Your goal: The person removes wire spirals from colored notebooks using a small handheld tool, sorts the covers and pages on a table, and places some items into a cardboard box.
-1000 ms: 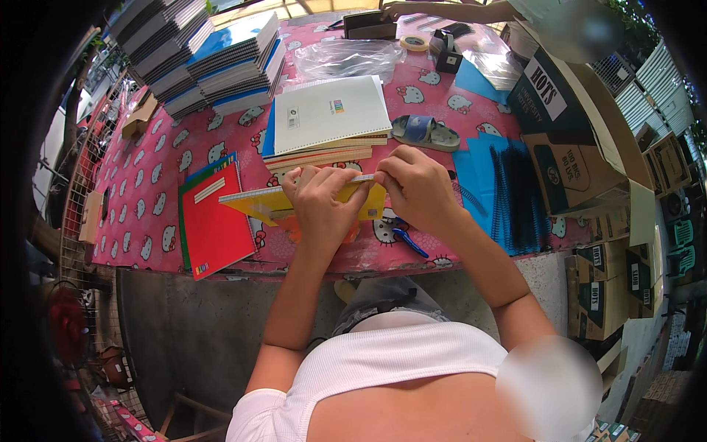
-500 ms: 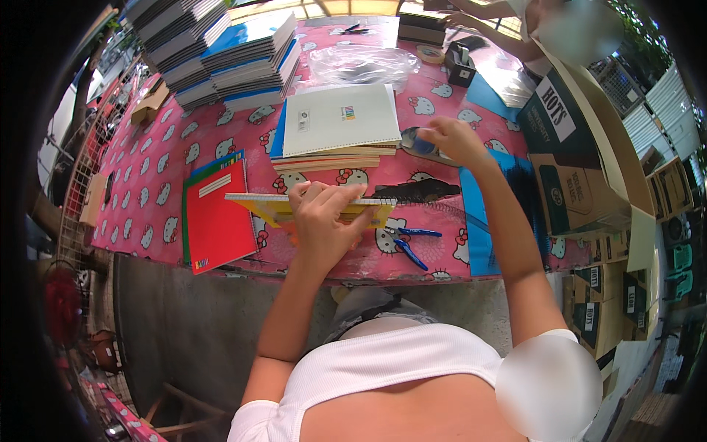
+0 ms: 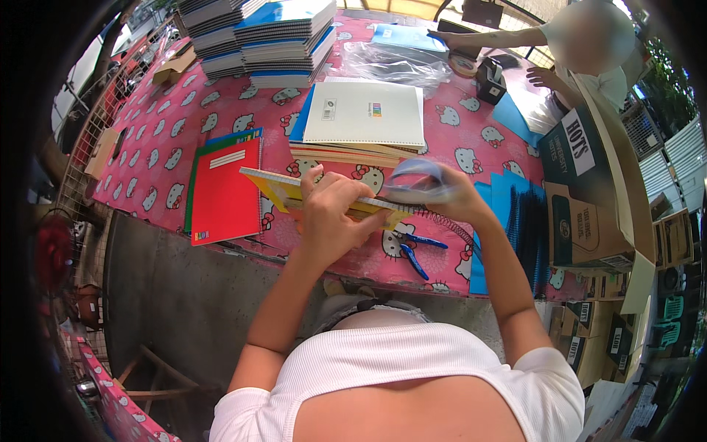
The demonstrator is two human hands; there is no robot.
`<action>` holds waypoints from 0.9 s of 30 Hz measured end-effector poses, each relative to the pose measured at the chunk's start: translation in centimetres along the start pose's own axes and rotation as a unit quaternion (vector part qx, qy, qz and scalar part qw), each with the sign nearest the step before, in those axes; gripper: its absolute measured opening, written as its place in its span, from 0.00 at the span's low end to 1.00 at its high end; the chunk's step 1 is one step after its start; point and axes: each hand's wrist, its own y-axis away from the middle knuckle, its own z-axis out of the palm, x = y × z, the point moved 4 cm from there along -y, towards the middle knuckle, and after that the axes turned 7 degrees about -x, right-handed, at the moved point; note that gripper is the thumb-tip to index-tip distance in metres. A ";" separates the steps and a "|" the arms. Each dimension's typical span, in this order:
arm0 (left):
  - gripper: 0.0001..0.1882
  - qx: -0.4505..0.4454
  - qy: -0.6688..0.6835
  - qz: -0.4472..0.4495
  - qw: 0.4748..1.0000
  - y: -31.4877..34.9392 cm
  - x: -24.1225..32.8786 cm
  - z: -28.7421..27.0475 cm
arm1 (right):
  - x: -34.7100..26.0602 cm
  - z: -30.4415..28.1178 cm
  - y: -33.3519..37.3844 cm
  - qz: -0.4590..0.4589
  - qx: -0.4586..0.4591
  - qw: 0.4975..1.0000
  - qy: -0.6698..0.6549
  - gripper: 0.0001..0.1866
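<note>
My left hand (image 3: 340, 210) is closed around a yellow-covered notebook (image 3: 259, 184), holding it on edge and tilted over the table. From its right end a thin dark spiral coil (image 3: 445, 223) stretches out toward the right. My right hand (image 3: 460, 193) is closed on a round, bluish, see-through thing (image 3: 416, 177), blurred by motion, close to the notebook's right end. Its exact kind cannot be made out. Pliers with blue handles (image 3: 421, 254) lie below the coil. Behind my hands is a stack of notebooks (image 3: 368, 118) with a pale sheet on top.
Red (image 3: 228, 195) and green notebooks lie at left. Tall piles of spiral notebooks (image 3: 287, 44) stand at the far left. At right are dark coils (image 3: 529, 228) on blue covers (image 3: 482, 276) and an open carton (image 3: 589, 228). Across the table, a person's hand (image 3: 460, 43) touches a blue notebook (image 3: 405, 37).
My right hand has come nearer and down to the notebook's right end, bringing the round bluish thing from beside the stack. My left hand keeps its grip. The other person's hands have moved.
</note>
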 end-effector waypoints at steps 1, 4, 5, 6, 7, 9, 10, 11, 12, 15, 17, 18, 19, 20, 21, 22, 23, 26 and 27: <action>0.14 -0.003 -0.010 0.005 1.000 -0.1 -0.1 0.0 | 0.5 -0.2 0.1 0.000 0.001 1.000 0.001 0.26; 0.13 -0.005 -0.003 -0.010 1.000 0.2 0.0 0.1 | 2.1 -0.9 0.1 0.010 0.018 0.944 -0.328 0.27; 0.13 -0.004 -0.002 -0.008 1.000 -0.3 -0.1 0.4 | 1.2 -0.8 -0.4 -0.090 -0.002 0.987 -0.135 0.26; 0.13 0.006 0.000 -0.005 1.000 -0.6 -0.3 0.5 | 0.3 0.0 -0.3 -0.183 -0.022 0.981 0.059 0.25; 0.12 0.016 0.002 -0.001 1.000 -0.6 -0.3 0.6 | 0.5 0.0 -0.3 -0.180 -0.021 0.982 0.055 0.25; 0.12 0.001 0.006 -0.017 1.000 -0.4 -0.6 0.2 | 1.1 -1.3 -1.2 -0.095 -0.073 0.988 -0.102 0.25; 0.12 -0.009 0.010 -0.033 0.999 -0.5 -0.8 0.2 | 1.1 -2.2 -1.8 -0.053 -0.100 0.978 -0.175 0.25; 0.12 -0.003 0.010 -0.031 0.999 -0.9 -0.7 0.1 | 0.9 -1.9 -1.8 -0.069 -0.088 0.989 -0.098 0.25; 0.12 -0.020 0.011 -0.024 0.999 -0.9 -0.7 0.2 | 0.6 -1.3 -1.7 -0.080 -0.072 0.994 -0.025 0.25; 0.15 -0.043 0.024 -0.043 0.998 -0.6 -0.4 -0.1 | 1.1 -2.0 -4.0 -0.032 -0.013 0.991 0.125 0.28; 0.16 -0.033 0.033 -0.068 0.997 -1.3 -0.4 -0.5 | -0.8 -2.0 -3.1 -0.208 0.000 0.967 0.145 0.26; 0.17 -0.022 0.037 -0.076 0.996 -1.1 -0.3 -0.5 | -1.2 -1.1 -2.7 -0.177 -0.038 0.979 0.091 0.27; 0.19 -0.010 0.041 -0.085 0.995 -0.9 -0.3 -0.5 | -1.8 -0.5 -2.5 -0.144 -0.076 0.986 0.040 0.28; 0.19 -0.014 0.040 -0.094 0.995 -0.5 -0.7 -0.6 | -1.2 -0.2 -2.9 -0.141 -0.081 0.986 0.033 0.28; 0.19 -0.007 -0.051 -0.047 0.998 -0.9 -0.9 -1.3 | -1.0 -0.9 -4.3 -0.078 -0.047 0.990 0.103 0.28; 0.19 0.000 -0.142 -0.001 0.990 -1.2 -1.1 -1.9 | -0.9 -1.7 -5.2 -0.015 -0.011 0.985 0.172 0.28; 0.18 -0.011 -0.143 -0.021 0.989 -0.6 -1.8 -2.2 | -1.2 -1.5 -4.4 -0.048 -0.029 0.998 0.011 0.27; 0.17 -0.055 -0.099 -0.046 0.993 -0.4 -2.9 -2.3 | -1.1 0.6 -4.4 -0.058 -0.099 0.993 -0.016 0.27; 0.17 -0.041 -0.090 -0.046 0.994 -1.0 -3.0 -2.7 | -2.8 0.4 -5.8 0.015 -0.105 0.990 0.098 0.27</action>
